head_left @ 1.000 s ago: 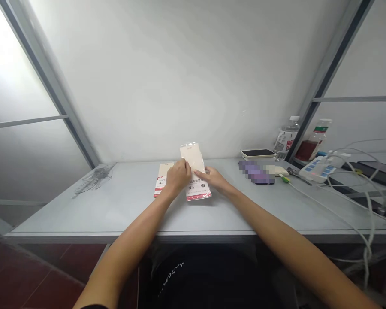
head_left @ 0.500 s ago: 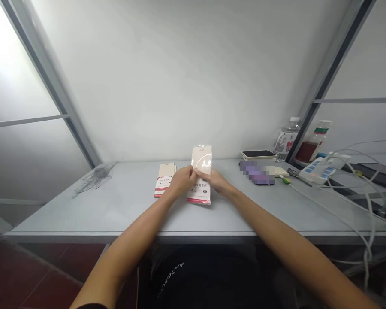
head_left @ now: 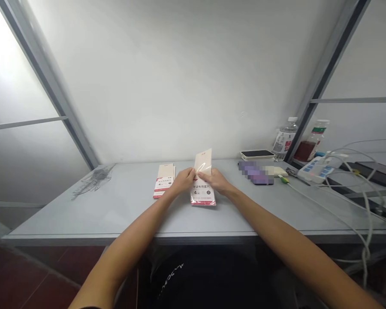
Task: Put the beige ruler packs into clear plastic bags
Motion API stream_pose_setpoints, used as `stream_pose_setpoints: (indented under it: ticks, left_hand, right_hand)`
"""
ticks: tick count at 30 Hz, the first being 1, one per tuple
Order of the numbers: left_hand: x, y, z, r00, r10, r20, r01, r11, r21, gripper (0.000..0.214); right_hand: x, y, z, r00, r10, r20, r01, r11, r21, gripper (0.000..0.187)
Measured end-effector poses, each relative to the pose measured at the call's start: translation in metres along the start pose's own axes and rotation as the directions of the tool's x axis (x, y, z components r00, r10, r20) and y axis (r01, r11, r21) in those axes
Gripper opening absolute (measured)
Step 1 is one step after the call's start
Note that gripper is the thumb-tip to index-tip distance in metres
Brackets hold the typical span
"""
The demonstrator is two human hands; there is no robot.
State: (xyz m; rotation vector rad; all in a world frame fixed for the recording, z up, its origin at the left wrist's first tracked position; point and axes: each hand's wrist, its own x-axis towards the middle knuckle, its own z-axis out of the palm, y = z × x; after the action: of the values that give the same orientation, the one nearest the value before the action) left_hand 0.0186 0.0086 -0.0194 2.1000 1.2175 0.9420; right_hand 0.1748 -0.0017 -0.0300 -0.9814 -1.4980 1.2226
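Observation:
In the middle of the desk I hold a ruler set packet (head_left: 203, 195), a cream card in a clear sleeve with a white and red label at its lower end. My left hand (head_left: 184, 180) is closed on the packet's left edge, fingertips pinching near mid-height. From the other side my right hand (head_left: 219, 181) grips the right edge, its thumb lying across the front. Left of my left hand, a small stack of similar packets (head_left: 164, 182) lies on the desk, its right part partly behind that hand.
A phone (head_left: 257, 154), a blurred purple item (head_left: 256, 174), a clear bottle (head_left: 285, 139) and a bottle with dark red contents (head_left: 310, 143) are at the right. Near them sit a power strip (head_left: 321, 166) and loose cables (head_left: 328, 214). Dark scribble-like marks (head_left: 94, 180) cover the desk's left part.
The packet has tilted, its top now leaning differently and its lower end shifted slightly right. Both hands stay on it, and the stack at the left has not moved on the desk.

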Motion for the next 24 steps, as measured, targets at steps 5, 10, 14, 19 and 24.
stream_pose_setpoints:
  ticks: [5,10,14,19,24]
  left_hand:
    - [0.001,-0.004,-0.003,1.0,0.004,0.026,-0.003,0.999,-0.04,0.031]
    - [0.004,-0.008,-0.005,0.999,-0.04,-0.019,0.038,0.995,-0.089,0.031]
    - [0.008,-0.015,-0.008,0.99,-0.12,-0.072,0.113,0.989,-0.095,0.034]
    - [0.009,-0.023,-0.013,0.978,-0.162,-0.134,0.158,0.987,-0.039,0.023]
    - [0.007,-0.02,-0.013,0.988,-0.092,-0.12,0.083,0.994,-0.073,0.02]
  right_hand:
    - [-0.002,0.0,-0.001,1.0,-0.022,0.01,0.022,1.0,-0.019,0.029]
    - [-0.003,-0.002,0.003,1.0,-0.024,-0.006,0.024,1.0,0.002,0.031]
    - [0.001,-0.001,0.004,0.997,0.018,-0.079,-0.013,0.998,0.056,0.032]
    - [0.003,-0.004,-0.002,0.995,0.034,-0.095,-0.027,0.997,0.076,0.031]
    - [0.004,-0.005,-0.002,0.994,0.04,-0.103,-0.033,0.997,0.065,0.028]
